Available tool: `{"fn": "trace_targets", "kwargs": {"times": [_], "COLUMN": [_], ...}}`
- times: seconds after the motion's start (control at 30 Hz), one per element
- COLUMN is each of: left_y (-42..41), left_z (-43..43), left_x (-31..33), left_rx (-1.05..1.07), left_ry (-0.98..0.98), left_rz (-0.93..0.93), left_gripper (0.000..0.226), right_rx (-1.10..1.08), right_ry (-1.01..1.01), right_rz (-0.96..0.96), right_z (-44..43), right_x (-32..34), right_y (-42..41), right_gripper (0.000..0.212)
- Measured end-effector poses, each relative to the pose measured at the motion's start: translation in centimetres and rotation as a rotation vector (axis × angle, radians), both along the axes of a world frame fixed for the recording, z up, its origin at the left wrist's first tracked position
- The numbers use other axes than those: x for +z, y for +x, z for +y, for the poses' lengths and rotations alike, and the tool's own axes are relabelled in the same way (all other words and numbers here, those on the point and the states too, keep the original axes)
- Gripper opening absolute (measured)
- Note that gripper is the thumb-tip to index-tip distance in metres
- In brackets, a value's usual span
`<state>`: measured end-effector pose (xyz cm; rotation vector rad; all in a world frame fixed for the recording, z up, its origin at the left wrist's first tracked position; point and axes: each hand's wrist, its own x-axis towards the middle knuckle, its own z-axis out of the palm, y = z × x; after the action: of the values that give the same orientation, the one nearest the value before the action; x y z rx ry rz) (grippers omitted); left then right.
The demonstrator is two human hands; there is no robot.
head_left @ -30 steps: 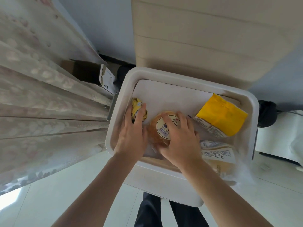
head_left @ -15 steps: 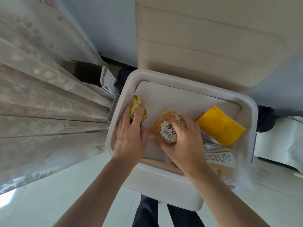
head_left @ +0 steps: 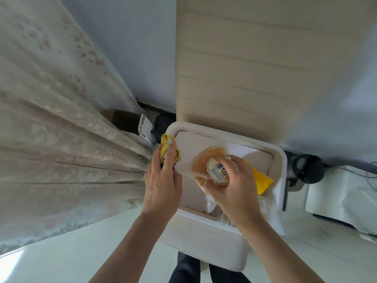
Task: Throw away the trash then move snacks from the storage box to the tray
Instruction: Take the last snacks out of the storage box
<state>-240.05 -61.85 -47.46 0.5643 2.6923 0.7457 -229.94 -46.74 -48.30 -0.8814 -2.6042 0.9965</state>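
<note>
Pale floor [head_left: 61,252], curtain [head_left: 51,139] left | head view: white storage box [head_left: 204,242] | left hand [head_left: 163,186] fingers curled round crumpled yellow wrapper [head_left: 166,149] at box's left rim | right hand [head_left: 238,193] grips round bread pack [head_left: 206,162] over box interior, yellow packet [head_left: 262,180] beside it

On my left hangs a sheer cream floral curtain [head_left: 61,139], lit from behind. Ahead, a pale blue-grey wall [head_left: 138,48] flanks a tall beige ribbed panel [head_left: 244,68]. An open brown cardboard box [head_left: 124,121] sits by the curtain's edge; glossy white floor tiles [head_left: 61,262] lie below me.
</note>
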Motion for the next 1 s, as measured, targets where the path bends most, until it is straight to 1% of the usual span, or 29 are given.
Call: {"fn": "trace_targets", "kwargs": {"times": [0.17,0.23,0.33,0.47,0.6,0.67,0.83,0.9,1.0], "left_y": [0.8,1.3,1.8,2.3,3.2,4.0,7.1,8.8,12.7], "left_z": [0.3,0.7,1.5,1.9,2.2,2.4,3.5,4.3,5.9], "left_x": [6.3,8.6,12.1,15.9,20.1,22.1,25.8,26.7,28.1], "left_rx": [-0.049,-0.079,-0.148,-0.293,-0.444,-0.533,-0.704,-0.762,-0.884], "left_ry": [0.013,0.026,0.099,0.188,0.305,0.354,0.448,0.477,0.509], "left_rz": [0.012,0.009,0.003,0.012,-0.039,-0.018,-0.046,-0.059,-0.081], "left_gripper": [0.070,0.071,0.072,0.074,0.076,0.076,0.073,0.075,0.081], "right_rx": [-0.038,-0.065,-0.172,-0.301,-0.436,-0.493,-0.624,-0.697,-0.803], "right_ry": [0.022,0.043,0.075,0.084,0.124,0.171,0.255,0.275,0.276], "right_rz": [0.056,0.074,0.108,0.145,0.175,0.170,0.214,0.216,0.266], "right_z": [2.2,3.5,4.8,4.2,2.7,2.1,0.6,-0.2,-2.2], "right_x": [7.5,10.5,14.9,20.0,23.6,25.3,29.5,31.3,34.2], "right_y": [2.0,3.5,6.0,9.6,13.5,15.4,21.2,23.8,28.1], "right_gripper": [0.073,0.071,0.068,0.072,0.061,0.057,0.055,0.056,0.049]}}
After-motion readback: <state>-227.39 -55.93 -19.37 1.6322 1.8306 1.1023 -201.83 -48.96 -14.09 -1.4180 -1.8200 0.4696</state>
